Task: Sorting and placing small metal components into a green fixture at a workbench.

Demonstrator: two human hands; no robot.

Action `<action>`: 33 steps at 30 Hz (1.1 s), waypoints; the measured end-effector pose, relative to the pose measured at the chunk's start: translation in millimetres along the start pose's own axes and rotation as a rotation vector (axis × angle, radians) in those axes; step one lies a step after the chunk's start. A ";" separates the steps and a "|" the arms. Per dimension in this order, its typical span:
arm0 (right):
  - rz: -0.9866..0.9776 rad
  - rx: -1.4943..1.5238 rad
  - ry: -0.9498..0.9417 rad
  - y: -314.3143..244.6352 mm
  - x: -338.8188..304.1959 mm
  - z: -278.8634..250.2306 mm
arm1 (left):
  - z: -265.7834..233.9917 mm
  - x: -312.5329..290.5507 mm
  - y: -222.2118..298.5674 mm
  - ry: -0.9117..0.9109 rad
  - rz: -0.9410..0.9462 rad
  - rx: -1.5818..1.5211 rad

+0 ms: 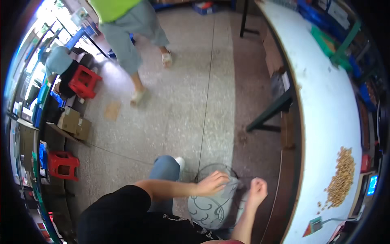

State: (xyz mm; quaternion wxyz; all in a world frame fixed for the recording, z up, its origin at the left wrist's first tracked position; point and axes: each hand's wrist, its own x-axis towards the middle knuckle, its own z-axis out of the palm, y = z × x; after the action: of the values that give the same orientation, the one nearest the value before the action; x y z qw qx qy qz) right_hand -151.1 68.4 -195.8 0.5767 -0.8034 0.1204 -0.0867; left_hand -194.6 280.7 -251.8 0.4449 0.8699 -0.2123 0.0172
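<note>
My left hand [213, 183] hovers over a grey stool seat [211, 208] printed with dark swirls, its fingers loosely bent and slightly apart. Nothing shows in it. To the right of the seat my right hand [258, 191] is raised, fingers curled into a loose fist, and no object can be seen in them. A thin dark hoop [215, 165] shows at the seat's far side, partly behind my left hand. I cannot tell whether either hand touches the seat.
A long white worktable [325, 101] on the right bears a pile of small tan pieces [342, 179] and a device with a lit blue display [372, 185]. Red stools [64, 165] and cardboard boxes [70, 120] stand left. A person in grey trousers [130, 36] walks ahead; another person [59, 63] is at the left bench.
</note>
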 end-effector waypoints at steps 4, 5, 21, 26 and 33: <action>-0.147 -0.046 -0.232 -112.7 -48.1 -21.2 | -80.7 34.0 105.2 -0.013 -0.440 -0.849; -0.185 -0.002 -0.252 -143.9 -53.2 -29.5 | -101.0 43.1 129.1 -0.026 -0.566 -1.148; -0.292 -0.208 -0.060 -264.4 -48.3 -296.3 | -65.2 181.4 408.9 -0.541 -0.499 -1.096; 0.258 -0.042 0.051 -222.4 -21.7 -286.8 | -18.6 221.8 367.3 -0.746 -0.382 -1.363; -0.051 0.068 0.226 -79.8 26.5 -282.5 | 15.2 258.8 311.3 -0.774 -0.190 -1.327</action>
State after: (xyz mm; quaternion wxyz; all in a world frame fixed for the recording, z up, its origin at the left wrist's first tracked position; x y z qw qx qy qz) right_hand -196.8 -170.8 -29.8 0.5841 -0.7711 0.1614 -0.1955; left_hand -81.4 17.2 34.3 0.7667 0.3800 -0.2429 -0.4570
